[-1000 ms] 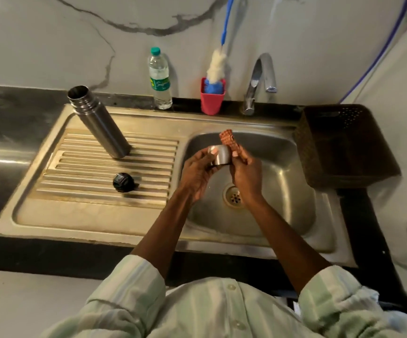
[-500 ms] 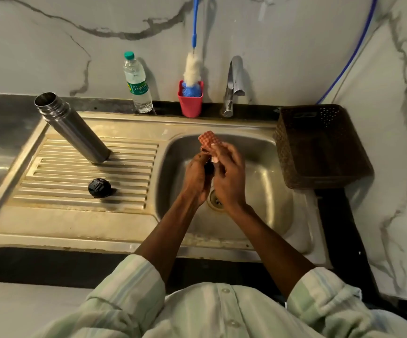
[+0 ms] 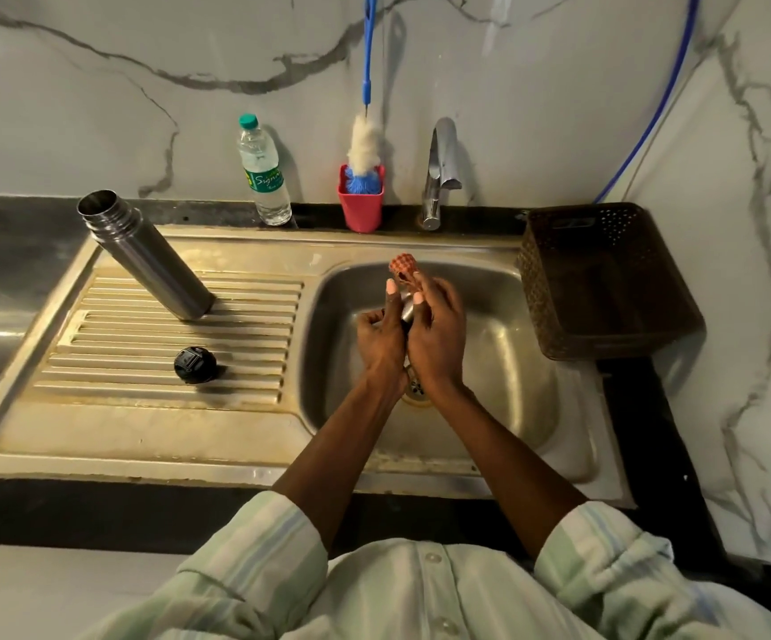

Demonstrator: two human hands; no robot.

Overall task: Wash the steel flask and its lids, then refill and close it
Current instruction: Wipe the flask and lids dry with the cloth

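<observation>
Steel lid [image 3: 406, 308] gripped between both hands' fingers; right hand [image 3: 437, 337] holds scrubber [image 3: 403, 266].

We see the open steel flask [image 3: 145, 257] upright on the drainboard, black lid [image 3: 195, 364] nearby, steel cap [image 3: 406, 310] between both hands.

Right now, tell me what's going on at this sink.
A person stands over the sink basin scrubbing a small steel lid. The left hand holds the lid while the right hand works an orange scrub pad against it. The open steel flask stands on the ribbed drainboard, and the black inner lid lies in front of it. No water shows at the tap. Refilling and closing are not yet done.
</observation>
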